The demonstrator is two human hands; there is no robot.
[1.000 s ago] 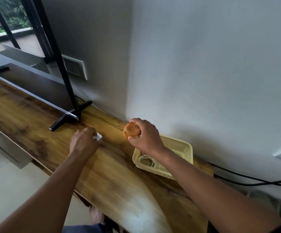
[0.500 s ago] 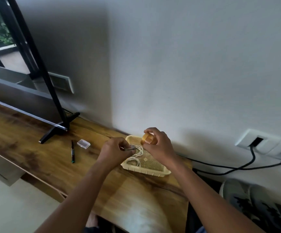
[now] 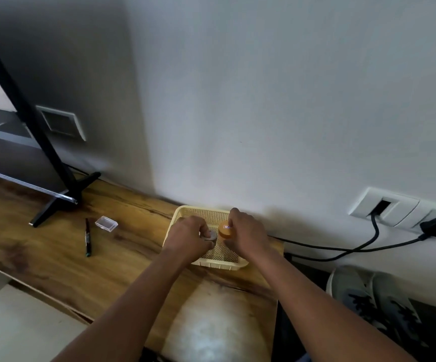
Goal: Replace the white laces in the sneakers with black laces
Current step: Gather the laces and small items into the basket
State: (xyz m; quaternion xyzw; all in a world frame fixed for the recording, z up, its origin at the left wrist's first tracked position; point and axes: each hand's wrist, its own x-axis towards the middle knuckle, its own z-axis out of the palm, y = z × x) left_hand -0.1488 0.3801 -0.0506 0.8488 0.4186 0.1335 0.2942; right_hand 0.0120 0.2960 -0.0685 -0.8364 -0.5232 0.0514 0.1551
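Note:
My left hand (image 3: 188, 236) is over a cream plastic basket (image 3: 185, 212) at the back of the wooden table (image 3: 55, 262), pinching a small bundle of white lace (image 3: 210, 235). My right hand (image 3: 248, 235) grips a small orange round container (image 3: 225, 231) over the same basket. A pair of grey sneakers (image 3: 376, 307) with dark lacing stands on the floor at the lower right, past the table's end.
A black pen (image 3: 87, 237) and a small clear plastic box (image 3: 106, 223) lie left of the basket. A TV on a black stand (image 3: 63, 199) fills the left. Black cables (image 3: 342, 248) run from wall sockets (image 3: 394, 207) on the right.
My left hand left the clear box on the table, moved right to the basket and took hold of the white lace. My right hand carried the orange container over the basket. The view swung right.

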